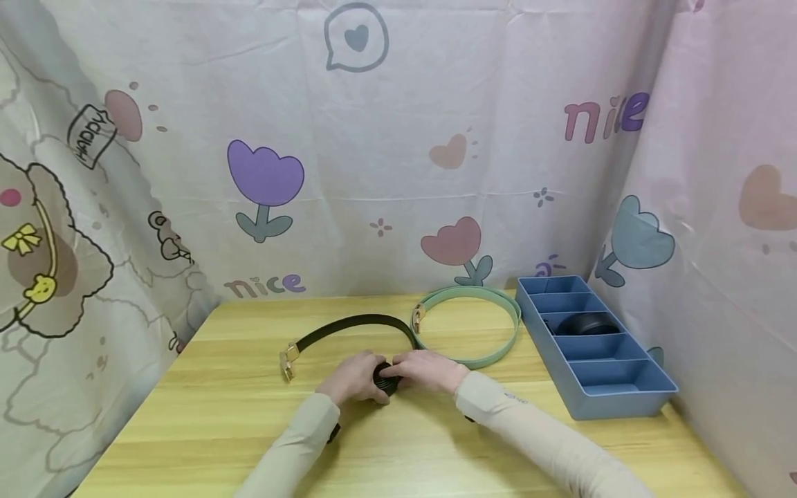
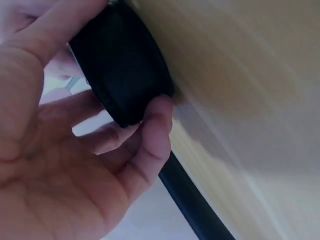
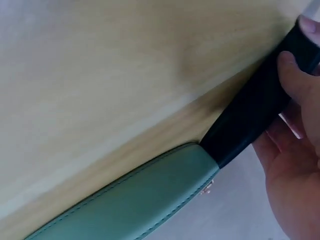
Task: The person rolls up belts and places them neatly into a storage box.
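Observation:
A black belt (image 1: 367, 319) lies in an arc on the wooden table, its gold buckle (image 1: 288, 361) at the left end and its other part wound into a small roll (image 1: 387, 384). Around the roll's left side curl the fingers of my left hand (image 1: 353, 378); in the left wrist view that hand (image 2: 65, 150) holds the black coil (image 2: 122, 60) between thumb and fingers. From the right, my right hand (image 1: 429, 371) grips the roll too. The right wrist view has this hand (image 3: 295, 150) pinching the black strap (image 3: 255, 105), which meets the green belt (image 3: 135, 195).
The green belt (image 1: 515, 325) lies looped behind my right hand, with a gold buckle (image 1: 418, 317). At the right stands a blue-grey divided box (image 1: 616, 407) with a rolled black belt (image 1: 588, 324) in one compartment. A printed curtain (image 1: 373, 173) hangs behind the table (image 1: 205, 415).

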### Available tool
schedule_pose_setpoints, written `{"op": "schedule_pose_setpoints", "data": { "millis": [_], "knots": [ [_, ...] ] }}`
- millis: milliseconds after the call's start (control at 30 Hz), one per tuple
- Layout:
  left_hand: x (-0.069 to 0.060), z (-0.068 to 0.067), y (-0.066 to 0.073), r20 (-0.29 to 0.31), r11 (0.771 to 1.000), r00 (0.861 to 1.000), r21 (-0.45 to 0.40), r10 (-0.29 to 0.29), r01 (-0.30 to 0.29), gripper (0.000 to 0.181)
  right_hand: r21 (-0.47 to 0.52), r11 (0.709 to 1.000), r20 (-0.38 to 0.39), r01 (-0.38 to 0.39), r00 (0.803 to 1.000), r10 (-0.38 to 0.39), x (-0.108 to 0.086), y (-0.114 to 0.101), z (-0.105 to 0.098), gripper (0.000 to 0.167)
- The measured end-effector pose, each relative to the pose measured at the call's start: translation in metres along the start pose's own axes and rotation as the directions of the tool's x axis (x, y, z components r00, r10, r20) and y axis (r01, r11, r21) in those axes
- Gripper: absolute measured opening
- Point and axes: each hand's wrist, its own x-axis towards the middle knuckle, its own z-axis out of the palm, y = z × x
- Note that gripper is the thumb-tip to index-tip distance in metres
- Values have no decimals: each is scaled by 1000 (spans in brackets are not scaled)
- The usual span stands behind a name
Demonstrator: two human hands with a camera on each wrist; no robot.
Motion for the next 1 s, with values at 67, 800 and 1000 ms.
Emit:
{"op": "schedule_pose_setpoints", "data": {
  "millis": [67,800,1000],
  "knots": [
    [-1,-1,-2,15,1000,1000,-23,18,-18,48,-10,1000,3,6,1000,-6,1,0,0,34],
    [-5,5,1,-24,1000,1000,14,-6,7,57,0,999,15,-34,999,34,2,-2,-1,32],
    [-5,8,10,-80,996,994,46,-73,77,57,-3,1000,0,-16,1000,16,3,-4,-1,23]
  ]
}}
